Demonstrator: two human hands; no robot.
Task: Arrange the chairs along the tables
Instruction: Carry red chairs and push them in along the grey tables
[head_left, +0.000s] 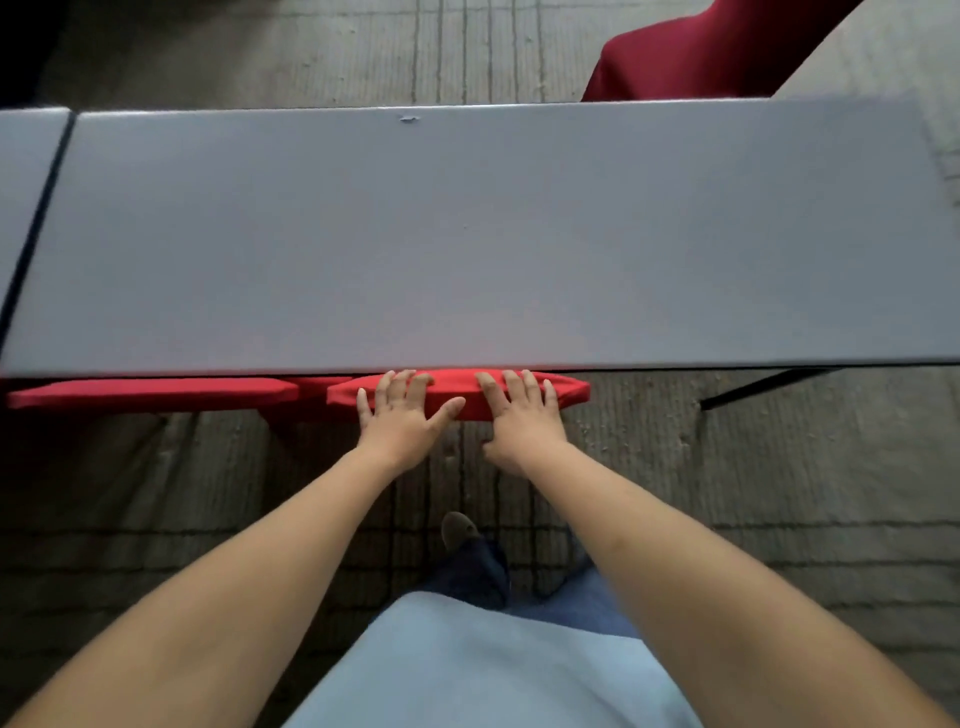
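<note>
A long grey table (467, 234) runs across the view. A red-covered chair (571, 391) is tucked under its near edge, only the top of its backrest showing. My left hand (402, 415) and my right hand (519, 418) both rest on that backrest top, fingers spread over it and reaching to the table edge. A second red chair (150, 392) sits tucked in to the left, close beside the first. A third, dark red chair (691, 52) stands past the table's far side at the upper right.
Another grey table (26, 182) abuts at the left with a narrow gap. A black table leg (763, 387) slants out at the right. Grey lined carpet (779, 493) covers the floor. My own foot (457, 530) is just behind the chair.
</note>
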